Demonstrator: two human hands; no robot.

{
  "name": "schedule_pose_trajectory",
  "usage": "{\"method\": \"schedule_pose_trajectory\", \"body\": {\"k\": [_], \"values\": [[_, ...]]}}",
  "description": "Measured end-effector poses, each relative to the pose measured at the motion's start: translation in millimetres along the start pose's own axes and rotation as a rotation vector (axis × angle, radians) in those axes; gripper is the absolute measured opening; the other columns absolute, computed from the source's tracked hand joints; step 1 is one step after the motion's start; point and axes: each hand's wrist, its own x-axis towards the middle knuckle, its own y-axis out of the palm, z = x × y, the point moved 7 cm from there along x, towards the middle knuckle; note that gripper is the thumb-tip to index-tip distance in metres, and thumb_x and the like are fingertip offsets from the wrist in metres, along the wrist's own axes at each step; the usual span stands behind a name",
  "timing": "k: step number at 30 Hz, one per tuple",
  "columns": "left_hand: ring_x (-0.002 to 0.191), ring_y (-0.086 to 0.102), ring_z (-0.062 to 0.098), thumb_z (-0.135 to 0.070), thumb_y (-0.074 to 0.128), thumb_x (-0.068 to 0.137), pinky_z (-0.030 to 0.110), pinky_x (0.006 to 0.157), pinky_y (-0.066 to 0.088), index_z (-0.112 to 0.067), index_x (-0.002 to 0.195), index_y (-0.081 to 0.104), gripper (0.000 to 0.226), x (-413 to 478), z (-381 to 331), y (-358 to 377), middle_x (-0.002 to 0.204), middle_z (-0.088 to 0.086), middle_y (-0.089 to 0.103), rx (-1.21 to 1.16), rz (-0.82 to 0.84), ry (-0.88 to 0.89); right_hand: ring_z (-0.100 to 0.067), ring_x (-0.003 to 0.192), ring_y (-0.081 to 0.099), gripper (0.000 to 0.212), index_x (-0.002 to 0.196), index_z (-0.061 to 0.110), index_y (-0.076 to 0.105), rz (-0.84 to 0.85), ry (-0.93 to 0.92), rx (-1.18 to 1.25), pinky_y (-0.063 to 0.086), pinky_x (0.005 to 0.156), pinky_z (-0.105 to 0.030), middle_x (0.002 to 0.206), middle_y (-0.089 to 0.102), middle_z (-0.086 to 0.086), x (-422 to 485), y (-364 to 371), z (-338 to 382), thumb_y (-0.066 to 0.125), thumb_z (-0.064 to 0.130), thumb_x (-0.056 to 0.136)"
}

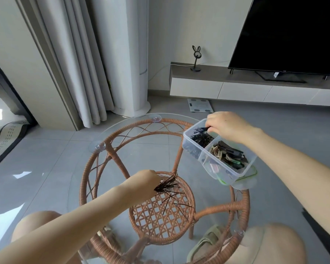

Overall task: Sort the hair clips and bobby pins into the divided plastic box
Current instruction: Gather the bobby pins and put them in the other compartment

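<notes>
A round glass desk [126,117] on a rattan frame is set over grey floor tiles. Near its middle, a bundle of bobby pins [168,185] is pinched in the left grip [145,181] and fans out to its right; loose pins [171,201] lie just beside. At the far right edge, black pins [201,129] are pinched by the right grip [225,124] over the far compartment of the divided box [204,159]. Hair clips [229,155] are held in the near compartment.

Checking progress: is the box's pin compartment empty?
Not empty: black pins lie heaped in the box; the right hand pinches some.
</notes>
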Motion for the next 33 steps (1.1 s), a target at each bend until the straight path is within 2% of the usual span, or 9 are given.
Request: {"method": "schedule_pose_trajectory", "body": {"k": [4,8,13,17,19,21,24,28,33], "values": [[0.079,0.050,0.019,-0.007,0.046,0.093,0.031,0.079,0.051,-0.003,0.109,0.061,0.023,5,-1,4,0.103,0.009,0.063,0.060,0.059,-0.004,-0.022,0.101,0.053,0.019,0.102,0.011,0.066,0.216,-0.093,-0.111,0.043,0.076,-0.034,0.104,0.065,-0.003,23,31,10,0.057,0.020,0.088],[0.086,0.054,0.021,-0.020,0.051,0.092,0.027,0.074,0.045,-0.009,0.116,0.060,0.028,4,10,-5,0.112,0.008,0.062,-0.034,0.055,0.005,-0.022,0.114,0.052,0.034,0.119,0.021,0.061,0.272,0.006,-0.016,0.041,0.086,-0.033,0.119,0.063,-0.003,30,52,2,0.061,0.020,0.085],[0.099,0.062,0.022,-0.026,0.058,0.089,0.026,0.083,0.048,-0.009,0.114,0.065,0.031,1,25,-13,0.113,0.006,0.066,-0.152,0.000,-0.020,-0.021,0.114,0.049,0.035,0.122,0.022,0.059,0.050,0.147,0.043,0.046,0.085,-0.037,0.123,0.062,0.000,7,27,0,0.050,0.010,0.090],[0.083,0.065,0.017,-0.027,0.063,0.086,0.019,0.069,0.051,-0.009,0.101,0.073,0.025,1,36,-22,0.101,0.004,0.073,-0.257,-0.054,-0.052,-0.018,0.110,0.052,0.030,0.115,0.019,0.063,-0.120,0.061,0.340,0.043,0.090,-0.034,0.114,0.065,0.002,-37,5,52,0.059,0.029,0.086],[0.075,0.064,0.014,-0.027,0.065,0.084,0.013,0.061,0.049,-0.011,0.098,0.074,0.023,-1,41,-27,0.096,0.003,0.074,-0.310,-0.089,-0.085,-0.011,0.119,0.044,0.055,0.128,0.024,0.052,0.064,-0.009,0.440,0.038,0.100,-0.034,0.127,0.056,0.007,-58,23,90,0.063,0.047,0.079],[0.078,0.068,0.022,-0.026,0.068,0.082,0.028,0.069,0.057,-0.008,0.095,0.075,0.023,-2,45,-31,0.093,0.006,0.075,-0.368,-0.118,-0.109,-0.011,0.130,0.030,0.085,0.141,0.025,0.030,0.282,-0.027,0.340,0.028,0.108,-0.035,0.143,0.036,0.009,-72,55,118,0.063,0.060,0.071],[0.078,0.068,0.028,-0.022,0.069,0.081,0.039,0.075,0.057,-0.006,0.091,0.075,0.020,-8,51,-35,0.088,0.011,0.075,-0.426,-0.141,-0.137,-0.021,0.131,0.026,0.104,0.144,0.019,0.019,0.326,0.006,0.275,0.026,0.109,-0.038,0.145,0.029,0.000,-68,88,133,0.063,0.068,0.064],[0.062,0.058,0.017,-0.024,0.069,0.079,0.030,0.060,0.048,-0.013,0.082,0.076,0.013,-15,59,-40,0.079,0.008,0.075,-0.482,-0.191,-0.189,-0.022,0.128,0.031,0.083,0.136,0.014,0.035,0.269,0.082,0.460,0.028,0.109,-0.041,0.134,0.039,-0.005,-50,98,146,0.065,0.057,0.071],[0.068,0.067,0.020,-0.022,0.069,0.080,0.030,0.065,0.055,-0.015,0.087,0.076,0.012,-22,61,-51,0.076,0.000,0.074,-0.528,-0.242,-0.224,-0.024,0.116,0.044,0.035,0.120,0.014,0.048,0.248,0.012,0.497,0.039,0.100,-0.037,0.123,0.049,-0.007,-43,95,165,0.055,0.029,0.089]]}}
